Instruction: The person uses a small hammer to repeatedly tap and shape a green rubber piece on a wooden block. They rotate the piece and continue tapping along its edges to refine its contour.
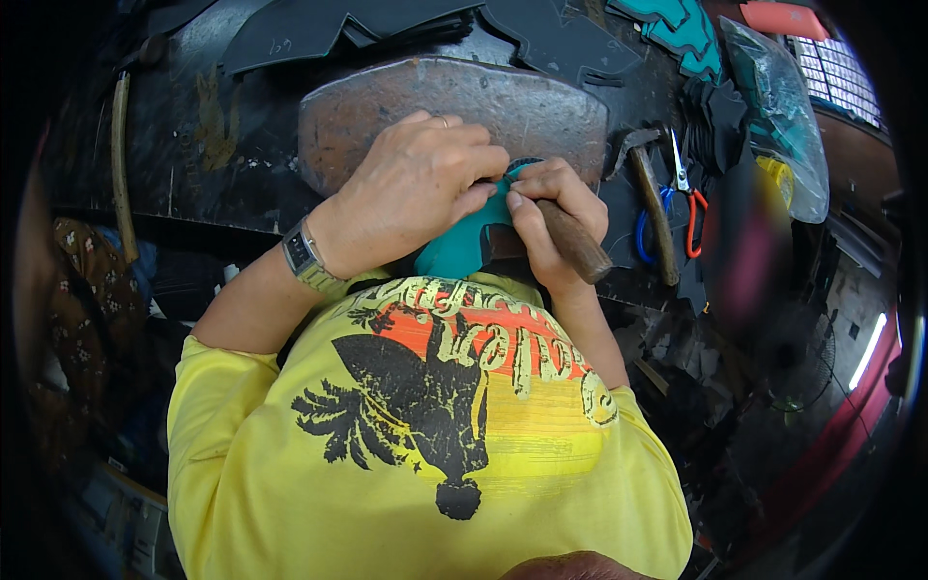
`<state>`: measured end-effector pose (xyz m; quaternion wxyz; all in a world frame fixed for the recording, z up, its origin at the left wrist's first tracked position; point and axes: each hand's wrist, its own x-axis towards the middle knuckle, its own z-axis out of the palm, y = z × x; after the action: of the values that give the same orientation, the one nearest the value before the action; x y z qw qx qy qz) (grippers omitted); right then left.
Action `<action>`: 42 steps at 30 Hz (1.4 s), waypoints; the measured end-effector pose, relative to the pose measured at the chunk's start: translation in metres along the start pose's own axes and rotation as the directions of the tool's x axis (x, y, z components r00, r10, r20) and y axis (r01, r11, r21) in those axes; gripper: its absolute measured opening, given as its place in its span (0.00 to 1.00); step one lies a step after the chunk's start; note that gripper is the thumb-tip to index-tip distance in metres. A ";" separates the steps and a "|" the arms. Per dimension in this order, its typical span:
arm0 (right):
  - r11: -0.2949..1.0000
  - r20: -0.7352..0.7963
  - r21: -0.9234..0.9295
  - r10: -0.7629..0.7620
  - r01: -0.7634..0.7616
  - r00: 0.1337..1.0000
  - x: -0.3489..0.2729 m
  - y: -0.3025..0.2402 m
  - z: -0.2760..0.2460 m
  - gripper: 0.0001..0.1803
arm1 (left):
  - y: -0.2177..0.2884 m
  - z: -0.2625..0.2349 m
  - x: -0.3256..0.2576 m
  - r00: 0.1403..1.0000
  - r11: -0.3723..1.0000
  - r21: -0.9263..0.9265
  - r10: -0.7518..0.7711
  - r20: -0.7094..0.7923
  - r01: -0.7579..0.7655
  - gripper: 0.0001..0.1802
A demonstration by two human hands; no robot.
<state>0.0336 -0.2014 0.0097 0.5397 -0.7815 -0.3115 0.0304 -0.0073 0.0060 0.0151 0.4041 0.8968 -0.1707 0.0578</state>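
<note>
My left hand (416, 174), with a watch at the wrist, is closed, its thumb and fingertips pinching the upper edge of a teal sheet piece (452, 247). My right hand (565, 208) grips the same edge close beside it. A brown wooden handle (578, 244) is tucked in that hand and points down to the right; the tool's other end is hidden. A dark patch (503, 242) shows beside the teal material below the right fingers. Both hands are at the near edge of a worn brown slab (435, 106).
To the right lie a wooden-handled hammer (652, 198) and scissors (681, 169) with blue and red handles. Black cut sheets (387, 29) are spread along the back. Teal cut pieces (691, 39) and a clear plastic bag (778, 116) are at the back right. A long wooden handle (123, 164) lies at the left.
</note>
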 end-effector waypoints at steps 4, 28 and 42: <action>0.989 0.043 -0.104 -0.100 0.104 0.994 0.001 0.001 0.002 0.06 | 0.000 0.001 0.000 1.000 1.000 0.012 0.001 -0.004 -0.001 0.08; 0.999 -0.008 0.035 -0.005 0.005 1.000 -0.003 -0.002 0.002 0.07 | -0.004 -0.010 -0.004 0.998 0.998 -0.029 -0.052 0.034 0.053 0.10; 0.999 0.022 0.038 -0.020 0.019 1.000 0.000 -0.005 0.001 0.06 | -0.006 -0.011 -0.004 0.996 0.995 -0.069 -0.067 0.052 0.071 0.10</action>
<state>0.0305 -0.1994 0.0134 0.5510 -0.7678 -0.3244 0.0397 -0.0082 0.0190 0.0168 0.4329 0.8885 -0.1514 0.0155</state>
